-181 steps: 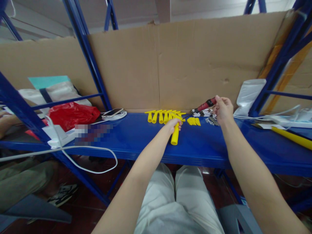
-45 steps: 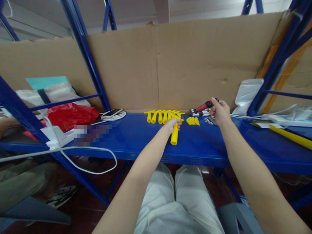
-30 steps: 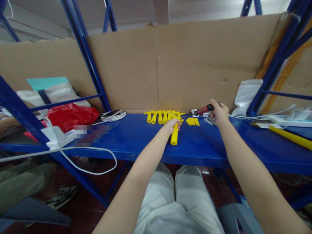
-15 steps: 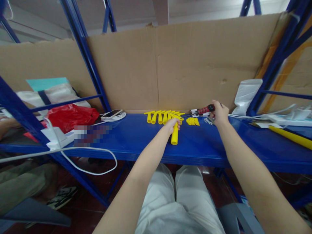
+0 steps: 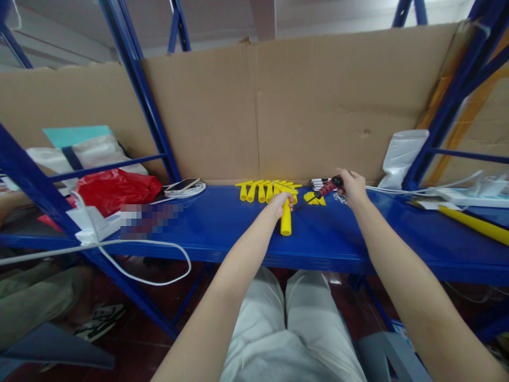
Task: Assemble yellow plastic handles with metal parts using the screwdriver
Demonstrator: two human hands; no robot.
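My left hand point(image 5: 282, 205) is closed around a yellow T-shaped piece with a tubular handle point(image 5: 286, 227), its round end towards me. My right hand point(image 5: 353, 185) grips a red and black screwdriver point(image 5: 326, 188) by the end of its handle. The shaft slants down to the left, and its tip is just right of the yellow piece; contact cannot be made out. Behind my left hand stands a row of similar yellow T-shaped pieces point(image 5: 250, 193). Under the screwdriver lies a pile of small yellow parts point(image 5: 318, 201), with small silvery bits point(image 5: 340, 198) beside it.
Blue shelf point(image 5: 222, 228) carries everything, backed by a cardboard panel point(image 5: 310, 106). Left are a phone point(image 5: 182, 185) on a coiled white cable, a red bag point(image 5: 117, 190) and a power strip point(image 5: 95, 225). A white pouch point(image 5: 403, 156) and a long yellow bar point(image 5: 475, 224) are right. Another person's leg shows lower left.
My right hand has moved a little left and down with the screwdriver. Its tip has dropped from the top of the yellow piece to beside the handle. My left hand has barely moved.
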